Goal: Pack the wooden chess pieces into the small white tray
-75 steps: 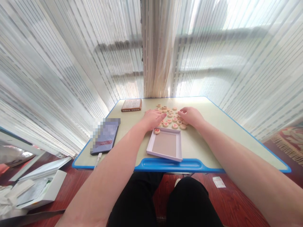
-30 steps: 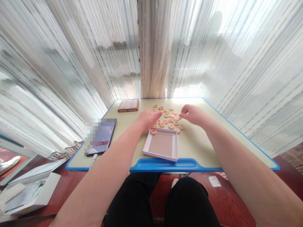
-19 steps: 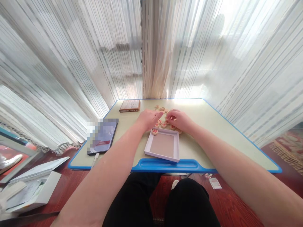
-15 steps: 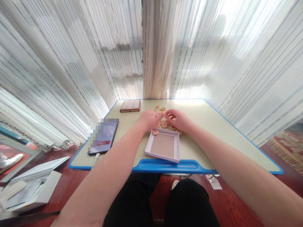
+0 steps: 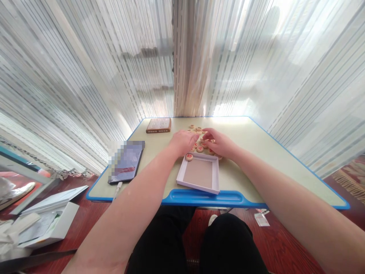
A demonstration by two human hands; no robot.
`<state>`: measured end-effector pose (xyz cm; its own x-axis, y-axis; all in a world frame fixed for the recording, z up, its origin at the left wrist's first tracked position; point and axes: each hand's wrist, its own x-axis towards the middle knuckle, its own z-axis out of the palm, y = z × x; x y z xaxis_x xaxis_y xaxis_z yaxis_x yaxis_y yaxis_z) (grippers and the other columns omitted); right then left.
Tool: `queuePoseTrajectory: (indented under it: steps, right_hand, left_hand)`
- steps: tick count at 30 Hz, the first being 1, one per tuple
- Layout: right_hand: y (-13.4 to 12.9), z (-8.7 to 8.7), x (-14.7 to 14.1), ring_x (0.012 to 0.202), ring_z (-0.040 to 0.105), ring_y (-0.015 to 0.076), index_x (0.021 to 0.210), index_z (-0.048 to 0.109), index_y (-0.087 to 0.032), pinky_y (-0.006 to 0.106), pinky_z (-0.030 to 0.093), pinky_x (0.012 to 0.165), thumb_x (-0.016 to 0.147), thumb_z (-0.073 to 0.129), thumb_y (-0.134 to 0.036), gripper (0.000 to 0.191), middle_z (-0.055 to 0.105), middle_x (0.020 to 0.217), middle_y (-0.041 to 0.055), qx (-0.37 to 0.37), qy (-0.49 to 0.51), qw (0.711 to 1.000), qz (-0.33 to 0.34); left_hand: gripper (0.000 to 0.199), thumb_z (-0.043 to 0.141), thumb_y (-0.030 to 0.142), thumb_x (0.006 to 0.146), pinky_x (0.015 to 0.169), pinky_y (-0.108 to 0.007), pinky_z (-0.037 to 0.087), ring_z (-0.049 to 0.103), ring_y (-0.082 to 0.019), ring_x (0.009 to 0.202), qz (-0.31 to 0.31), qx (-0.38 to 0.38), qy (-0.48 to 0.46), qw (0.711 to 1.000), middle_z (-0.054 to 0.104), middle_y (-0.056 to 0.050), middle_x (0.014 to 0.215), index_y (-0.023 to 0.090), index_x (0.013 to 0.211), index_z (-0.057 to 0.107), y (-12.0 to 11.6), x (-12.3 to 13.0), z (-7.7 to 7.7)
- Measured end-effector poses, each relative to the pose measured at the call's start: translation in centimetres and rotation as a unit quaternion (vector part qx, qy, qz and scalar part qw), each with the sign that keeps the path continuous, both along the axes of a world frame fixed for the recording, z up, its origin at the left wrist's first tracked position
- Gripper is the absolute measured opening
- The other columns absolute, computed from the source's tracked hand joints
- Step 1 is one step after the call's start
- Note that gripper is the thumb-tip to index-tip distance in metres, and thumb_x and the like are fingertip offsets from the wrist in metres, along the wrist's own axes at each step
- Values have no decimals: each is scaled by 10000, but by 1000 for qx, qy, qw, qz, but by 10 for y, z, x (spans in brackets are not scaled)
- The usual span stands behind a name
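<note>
Round wooden xiangqi pieces (image 5: 200, 149) with red characters lie in a loose cluster behind a shallow white box tray (image 5: 198, 187). One red-marked piece (image 5: 189, 156) rests inside the tray at its far left corner. My left hand (image 5: 184, 142) is at the cluster's left side, thumb stretched out, its other fingers partly hidden; I see nothing held in it. At the right side of the pieces is my right hand (image 5: 214, 140), fingers curved and apart from the thumb, tips among the pieces. Farther back, several more pieces (image 5: 199, 129) lie scattered.
A brown patterned box (image 5: 159, 125) sits at the table's back left. A tablet (image 5: 127, 163) with a white cable (image 5: 118, 189) lies at the left edge. The pale table has a blue rim and front groove (image 5: 205, 197). Striped curtains (image 5: 188, 57) hang behind; an open white box (image 5: 54, 224) is on the floor.
The view has shifted slightly. My hands stay at the pieces with small finger movements; my right fingers have drawn a little away from my left hand. The tray piece stays in its corner.
</note>
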<state>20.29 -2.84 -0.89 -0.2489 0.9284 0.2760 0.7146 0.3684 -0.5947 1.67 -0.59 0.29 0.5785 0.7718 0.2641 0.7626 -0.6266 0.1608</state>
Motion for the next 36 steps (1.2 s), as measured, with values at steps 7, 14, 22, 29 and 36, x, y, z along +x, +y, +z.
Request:
queuePoseTrajectory:
  steps: [7, 14, 22, 29, 36]
  right_hand:
    - [0, 2, -2, 899, 630, 185, 899, 696, -193, 320, 498, 849, 781, 495, -115, 246, 668, 992, 63, 61, -73, 995, 13]
    - [3, 2, 2, 1109, 522, 267, 969, 736, -227, 443, 349, 1040, 854, 513, -336, 273, 660, 1140, 61, 58, -179, 981, 37]
    - [4, 1, 6, 1179, 455, 295, 1105, 707, -291, 481, 314, 1054, 873, 460, -478, 387, 599, 1246, 64, 21, -212, 977, 4]
    - [6, -1, 11, 1120, 473, 316, 1073, 716, -312, 519, 348, 997, 860, 477, -492, 367, 622, 1242, 27, 43, -219, 975, 15]
    - [3, 1, 10, 1103, 482, 317, 1109, 699, -286, 501, 372, 965, 865, 476, -470, 378, 632, 1220, 68, 54, -228, 972, 11]
  left_hand:
    - [521, 179, 381, 965, 967, -382, 377, 550, -218, 1049, -10, 3, 17, 1000, 672, -78, 1063, 210, 1049, 664, 2, 0, -4]
    - [548, 157, 417, 966, 852, -373, 421, 568, -225, 904, 32, 26, -67, 997, 667, -92, 873, 178, 779, 613, 4, -5, -1]
    - [491, 174, 390, 965, 834, -379, 411, 555, -241, 901, 88, 61, -110, 988, 642, -100, 830, 186, 738, 558, 6, -11, 0]
    - [552, 147, 422, 965, 857, -358, 408, 575, -233, 936, 122, 64, -120, 983, 672, -102, 861, 181, 788, 610, 5, -14, 3]
    - [600, 154, 473, 952, 847, -367, 422, 606, -245, 921, 140, 50, -179, 972, 684, -110, 803, 174, 746, 632, 3, -13, 3]
